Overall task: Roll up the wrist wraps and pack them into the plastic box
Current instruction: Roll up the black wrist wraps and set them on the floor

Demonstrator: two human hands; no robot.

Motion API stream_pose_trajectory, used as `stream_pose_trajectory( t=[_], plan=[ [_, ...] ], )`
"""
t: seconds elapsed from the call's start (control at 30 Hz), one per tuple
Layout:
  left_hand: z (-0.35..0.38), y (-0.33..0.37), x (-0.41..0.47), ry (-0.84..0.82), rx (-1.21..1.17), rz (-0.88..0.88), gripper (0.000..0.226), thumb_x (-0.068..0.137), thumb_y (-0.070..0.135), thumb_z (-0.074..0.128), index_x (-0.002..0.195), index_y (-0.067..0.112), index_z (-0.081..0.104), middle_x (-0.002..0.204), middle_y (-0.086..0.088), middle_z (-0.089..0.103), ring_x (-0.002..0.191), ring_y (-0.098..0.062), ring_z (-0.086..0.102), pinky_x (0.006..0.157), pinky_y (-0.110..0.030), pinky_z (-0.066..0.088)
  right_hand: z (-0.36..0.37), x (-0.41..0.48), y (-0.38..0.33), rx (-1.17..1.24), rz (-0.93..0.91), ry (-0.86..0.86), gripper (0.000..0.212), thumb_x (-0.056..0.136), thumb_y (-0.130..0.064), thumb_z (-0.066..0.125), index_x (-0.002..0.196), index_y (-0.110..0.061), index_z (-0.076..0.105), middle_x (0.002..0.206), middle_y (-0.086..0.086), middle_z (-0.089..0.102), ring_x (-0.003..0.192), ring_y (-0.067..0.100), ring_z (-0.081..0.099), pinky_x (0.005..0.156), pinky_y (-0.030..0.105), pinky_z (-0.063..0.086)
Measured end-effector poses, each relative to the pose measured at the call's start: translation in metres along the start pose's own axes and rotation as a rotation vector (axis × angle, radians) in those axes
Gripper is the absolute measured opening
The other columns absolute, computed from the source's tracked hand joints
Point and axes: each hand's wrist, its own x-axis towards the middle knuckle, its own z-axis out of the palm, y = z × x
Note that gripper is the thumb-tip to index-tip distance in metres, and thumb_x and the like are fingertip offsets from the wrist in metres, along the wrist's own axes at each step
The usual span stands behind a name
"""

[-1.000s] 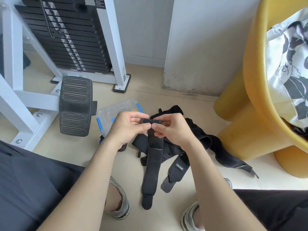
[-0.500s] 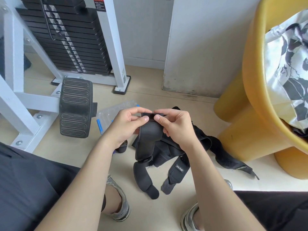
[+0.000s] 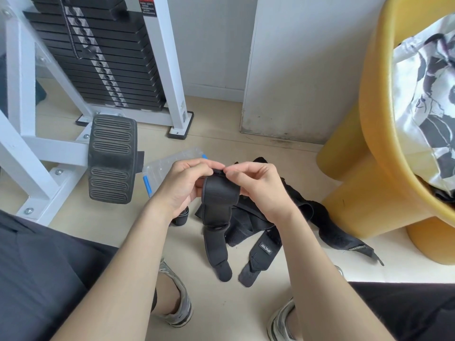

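Observation:
A black wrist wrap (image 3: 218,207) hangs between both hands, its lower end touching the floor. My left hand (image 3: 182,187) and my right hand (image 3: 256,185) pinch its top edge, which is curled over. Below and to the right lies a heap of more black wraps (image 3: 266,217), one with a small label. A rolled wrap (image 3: 181,217) sits on the floor under my left wrist. The clear plastic box (image 3: 162,166) with blue latches stands behind my left hand, partly hidden.
A white weight machine with a black footplate (image 3: 112,158) and a weight stack (image 3: 98,55) fills the left. A yellow chair (image 3: 369,153) holding patterned cloth stands on the right. My shoes (image 3: 177,301) and knees frame the bottom.
The wrap's top has been curled over between my fingers and raised, and the hanging tail has shortened and folded toward me. Both hands stayed together at the top edge.

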Motion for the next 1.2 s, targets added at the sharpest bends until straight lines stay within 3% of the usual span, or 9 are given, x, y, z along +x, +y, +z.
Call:
stream_pose_trajectory(
  t=[0.13,0.23,0.37,0.5,0.7,0.87,1.03,1.07,1.2],
  plan=[
    [-0.003,-0.004,0.001,0.010,0.084,0.037,0.021,0.092,0.024,0.077,0.111,0.020,0.085,0.111,-0.013,0.083,0.103,-0.026,0.079,0.088,-0.042,0.063,-0.001,0.001,0.000,-0.131,-0.029,0.059,0.014,0.097,-0.009,0.081,0.110,-0.012,0.083,0.090,0.013,0.080,0.079,0.018,0.071,0.073,0.032,0.060],
    [-0.006,-0.006,0.002,0.001,0.175,0.034,0.021,0.103,0.012,0.074,0.122,0.017,0.080,0.113,-0.012,0.083,0.112,-0.028,0.080,0.102,-0.050,0.062,-0.003,0.003,0.001,-0.181,-0.011,0.097,0.015,0.098,-0.011,0.080,0.113,-0.017,0.081,0.093,0.014,0.081,0.081,0.017,0.074,0.076,0.036,0.065],
    [-0.003,-0.001,0.002,0.009,0.308,0.041,0.015,0.106,0.008,0.069,0.116,0.014,0.078,0.100,-0.016,0.084,0.094,-0.030,0.082,0.085,-0.054,0.068,0.003,0.005,0.005,-0.293,-0.036,0.069,0.006,0.107,-0.012,0.068,0.105,-0.017,0.072,0.094,0.022,0.078,0.074,0.016,0.068,0.068,0.041,0.058],
    [0.001,0.004,-0.001,0.036,0.250,0.063,0.019,0.104,0.006,0.070,0.103,0.021,0.080,0.094,-0.014,0.083,0.081,-0.020,0.079,0.065,-0.033,0.063,0.006,0.004,0.006,-0.171,-0.036,0.066,0.007,0.105,-0.013,0.071,0.106,-0.017,0.076,0.097,0.044,0.067,0.077,0.029,0.064,0.072,0.053,0.058],
    [0.003,0.006,0.000,0.042,0.038,0.052,0.015,0.086,0.018,0.080,0.099,0.018,0.087,0.095,-0.012,0.082,0.090,-0.024,0.078,0.077,-0.037,0.065,0.007,0.000,-0.003,-0.012,-0.058,0.089,0.019,0.098,-0.004,0.078,0.104,-0.020,0.086,0.107,0.044,0.068,0.092,0.031,0.067,0.094,0.070,0.056],
    [0.001,0.004,0.000,0.058,0.140,0.105,0.011,0.089,0.022,0.088,0.099,0.024,0.088,0.102,-0.010,0.084,0.092,-0.017,0.081,0.078,-0.030,0.065,0.005,-0.001,-0.002,-0.055,-0.068,0.075,0.013,0.092,-0.017,0.084,0.105,-0.018,0.086,0.101,0.040,0.071,0.088,0.027,0.068,0.086,0.048,0.058],
    [-0.002,0.002,0.000,0.057,0.290,0.095,0.025,0.087,0.012,0.092,0.108,0.023,0.085,0.105,-0.008,0.084,0.091,-0.020,0.080,0.074,-0.026,0.062,0.005,0.001,0.004,-0.097,-0.048,0.064,0.014,0.101,-0.015,0.077,0.115,-0.014,0.080,0.092,0.015,0.082,0.081,0.013,0.074,0.072,0.026,0.059],
    [-0.002,0.001,0.000,0.061,0.294,0.091,0.021,0.088,0.013,0.091,0.107,0.019,0.084,0.102,-0.009,0.084,0.091,-0.022,0.080,0.072,-0.028,0.063,0.005,0.002,0.005,-0.100,-0.037,0.067,0.011,0.102,-0.016,0.077,0.112,-0.013,0.079,0.090,0.014,0.081,0.079,0.013,0.073,0.068,0.025,0.057],
    [0.001,0.002,0.001,0.032,0.331,0.114,0.011,0.098,0.012,0.081,0.099,0.008,0.071,0.097,-0.020,0.082,0.083,-0.024,0.075,0.067,-0.037,0.063,0.008,0.003,0.006,-0.084,-0.014,0.060,0.003,0.104,-0.019,0.073,0.103,-0.016,0.075,0.097,0.048,0.063,0.079,0.031,0.055,0.070,0.045,0.043]
  ],
)
